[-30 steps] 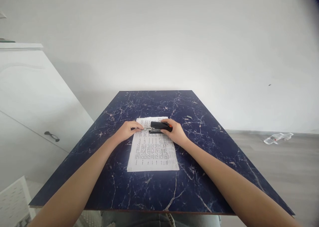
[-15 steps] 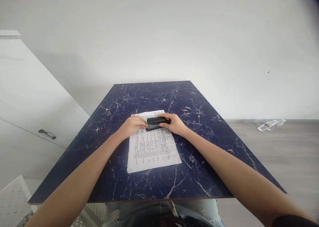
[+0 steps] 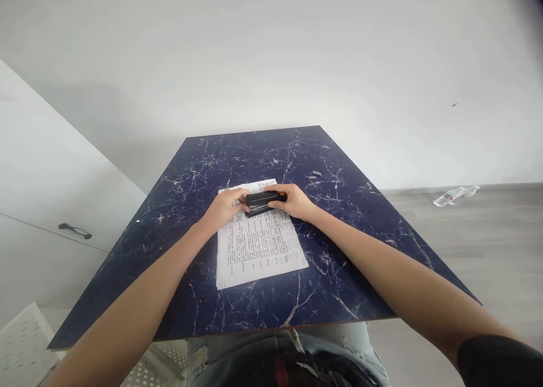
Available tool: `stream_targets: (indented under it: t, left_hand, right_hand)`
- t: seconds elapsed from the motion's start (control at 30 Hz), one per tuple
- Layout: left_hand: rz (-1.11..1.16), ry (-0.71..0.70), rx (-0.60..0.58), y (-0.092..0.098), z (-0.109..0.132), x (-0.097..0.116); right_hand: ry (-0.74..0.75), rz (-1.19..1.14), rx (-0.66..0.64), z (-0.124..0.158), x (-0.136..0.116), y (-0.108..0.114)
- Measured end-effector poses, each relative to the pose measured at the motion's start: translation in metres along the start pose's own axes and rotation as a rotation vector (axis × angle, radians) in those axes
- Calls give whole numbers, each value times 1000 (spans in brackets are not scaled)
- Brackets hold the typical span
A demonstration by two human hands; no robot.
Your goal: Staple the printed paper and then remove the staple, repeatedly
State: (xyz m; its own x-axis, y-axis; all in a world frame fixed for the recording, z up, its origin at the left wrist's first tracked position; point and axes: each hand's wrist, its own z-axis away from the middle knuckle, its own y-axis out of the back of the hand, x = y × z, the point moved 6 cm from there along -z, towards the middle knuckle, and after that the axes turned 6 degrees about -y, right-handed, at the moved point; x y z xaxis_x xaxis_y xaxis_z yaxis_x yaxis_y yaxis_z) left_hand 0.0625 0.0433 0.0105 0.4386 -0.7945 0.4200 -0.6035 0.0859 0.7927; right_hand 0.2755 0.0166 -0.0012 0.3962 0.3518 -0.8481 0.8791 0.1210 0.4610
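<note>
Black stapler: the long black plastic stapler with a small orange patch (image 3: 282, 194) at its right end, the stapler (image 3: 260, 198) itself, lies crosswise over the far part of the papers; whether it rests on them or hangs just above cannot be told.
Stapler's parts: the upper body stands apart from the lower base at the left end, with a thin metallic piece showing in the gap.
Right hand: the right hand (image 3: 297, 201) is curled firmly around the orange-marked end, fingers over the top and thumb along the near side.
Left hand: the left hand (image 3: 225, 209) is half closed, fingertips and thumb bent about the stapler's left end; whether it grips the stapler or a small part of it cannot be told.
White papers: a stack of white printed sheets (image 3: 263, 245) lies flat on the dark blue, white-veined marble-look counter (image 3: 250, 155), its edges slightly uneven.
Grey strip: a small grey strip (image 3: 316, 173) lies on the counter beyond the right hand, apart from the papers and untouched.
Progress: the handling of the stapler looks partway through; the stapler is in hand and its halves are parted, but they are not yet pressed together, and no staple can be made out in the sheets.
</note>
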Motion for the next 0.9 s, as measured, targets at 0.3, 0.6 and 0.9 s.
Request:
stream_targets:
  t: [0.3, 0.6, 0.9]
  left_hand:
    - [-111, -74, -36, -4, -3, 3]
    - [-372, 297, 168, 27, 13, -22]
    - [-342, 492, 78, 10, 32, -52]
  right_hand:
    - [11, 29, 21, 0, -1, -3]
    - [-9, 116, 264, 7, -12, 11]
    - [-145, 430, 466, 13, 18, 78]
